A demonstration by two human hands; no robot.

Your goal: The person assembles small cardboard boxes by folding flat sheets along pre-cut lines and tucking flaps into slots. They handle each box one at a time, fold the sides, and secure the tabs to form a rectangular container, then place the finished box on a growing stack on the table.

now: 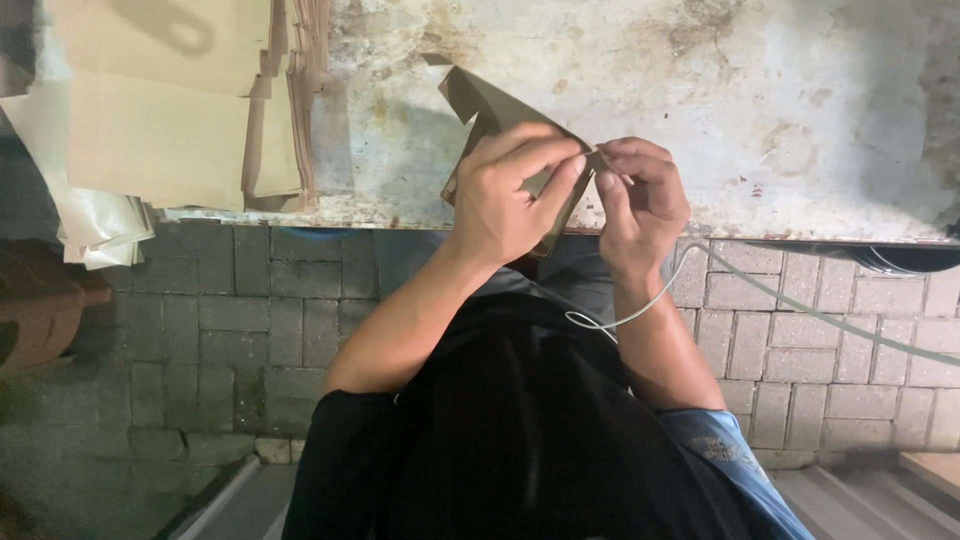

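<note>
Fingers (548,160) of the left hand (505,195) are pinched shut on the edge of a folded brown paper piece (490,110), and the right hand (640,200) meets them at 3 o'clock, its fingertips closed tight on the same corner and on a thin pale cord (800,305). Nearest the camera, at 6 o'clock, sit the dark shirt (510,440) and blue trousers (730,450); the cord loops below the right wrist, then runs off toward 4 o'clock over the grey brick paving (250,320). Beyond the hands lies the stained, rusty table (780,110), with the paper piece held tilted over its near edge. Farthest, at 10 o'clock, a stack of tan paper sheets (170,110) overhangs the table's corner, well apart from both hands
</note>
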